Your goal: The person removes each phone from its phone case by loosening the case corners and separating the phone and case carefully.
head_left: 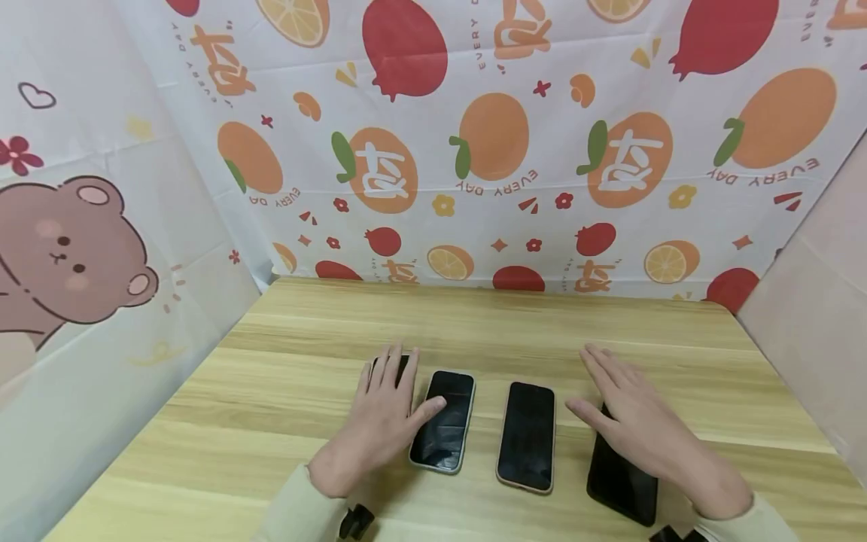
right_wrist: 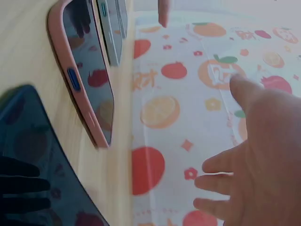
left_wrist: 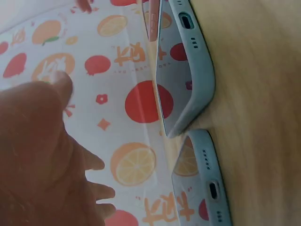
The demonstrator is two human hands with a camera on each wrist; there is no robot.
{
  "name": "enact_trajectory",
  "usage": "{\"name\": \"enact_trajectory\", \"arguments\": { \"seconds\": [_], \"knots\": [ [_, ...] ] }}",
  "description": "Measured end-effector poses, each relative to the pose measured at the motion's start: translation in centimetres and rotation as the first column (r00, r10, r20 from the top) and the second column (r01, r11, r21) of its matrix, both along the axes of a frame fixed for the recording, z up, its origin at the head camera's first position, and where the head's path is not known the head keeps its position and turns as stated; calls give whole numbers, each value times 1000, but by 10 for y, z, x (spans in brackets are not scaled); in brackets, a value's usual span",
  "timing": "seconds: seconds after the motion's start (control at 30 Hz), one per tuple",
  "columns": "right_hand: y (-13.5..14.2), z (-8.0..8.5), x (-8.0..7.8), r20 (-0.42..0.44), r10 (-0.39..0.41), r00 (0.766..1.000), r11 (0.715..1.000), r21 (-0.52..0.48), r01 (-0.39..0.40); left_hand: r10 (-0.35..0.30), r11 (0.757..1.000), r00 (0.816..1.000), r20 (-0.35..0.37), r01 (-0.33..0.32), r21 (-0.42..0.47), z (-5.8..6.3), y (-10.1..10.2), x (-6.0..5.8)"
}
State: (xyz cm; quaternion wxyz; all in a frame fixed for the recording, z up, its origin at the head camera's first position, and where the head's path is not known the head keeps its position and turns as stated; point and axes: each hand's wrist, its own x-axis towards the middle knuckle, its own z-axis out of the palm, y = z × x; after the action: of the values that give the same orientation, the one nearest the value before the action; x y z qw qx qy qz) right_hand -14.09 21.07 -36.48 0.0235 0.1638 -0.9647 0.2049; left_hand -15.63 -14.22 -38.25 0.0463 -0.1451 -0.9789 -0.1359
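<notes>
Several smartphones lie face up on the wooden table, side by side with dark screens. My left hand [head_left: 382, 418], fingers straight, hovers over the leftmost phone [head_left: 403, 370] and hides most of it. Its thumb overlaps the second phone [head_left: 443, 425] in the head view. Pale blue-green cases show on these two phones in the left wrist view. Between the hands lies a phone in a pink case [right_wrist: 70, 61]. My right hand [head_left: 637, 418], fingers extended, is above the black phone [head_left: 622, 482] at the right and partly covers it. Both hands hold nothing.
The wooden table [head_left: 284, 339] extends beyond the phones to a hanging cloth [head_left: 488, 218] printed with fruit. A pale cloth with a bear picture [head_left: 74, 248] hangs on the left. Another plain pale cloth [head_left: 819, 331] borders the right side.
</notes>
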Motion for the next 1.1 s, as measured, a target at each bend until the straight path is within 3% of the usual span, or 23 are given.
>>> {"name": "enact_trajectory", "arguments": {
  "seconds": [0.1,0.23,0.5,0.73,0.97,1.1],
  "knots": [
    [-11,-2,-6,-20,39,999,998,-56,-40,29,999,999,-25,-28,31,-4,-5,-1],
    [-33,-3,-16,-60,99,993,993,-60,-102,67,996,997,-47,-64,59,-4,-14,-2],
    [-89,-8,-38,-83,229,970,972,-35,-232,144,977,988,53,-151,150,-6,-24,-4],
    [-141,-13,-55,19,285,958,958,-33,-285,222,962,965,138,-240,132,-9,-32,-3],
    [-177,-15,-71,44,315,948,949,-38,-313,245,961,960,138,-259,94,-4,-31,-3],
    [-193,-21,-81,41,322,946,947,-22,-321,272,960,957,100,-277,37,-6,-29,-2]
  ]
}}
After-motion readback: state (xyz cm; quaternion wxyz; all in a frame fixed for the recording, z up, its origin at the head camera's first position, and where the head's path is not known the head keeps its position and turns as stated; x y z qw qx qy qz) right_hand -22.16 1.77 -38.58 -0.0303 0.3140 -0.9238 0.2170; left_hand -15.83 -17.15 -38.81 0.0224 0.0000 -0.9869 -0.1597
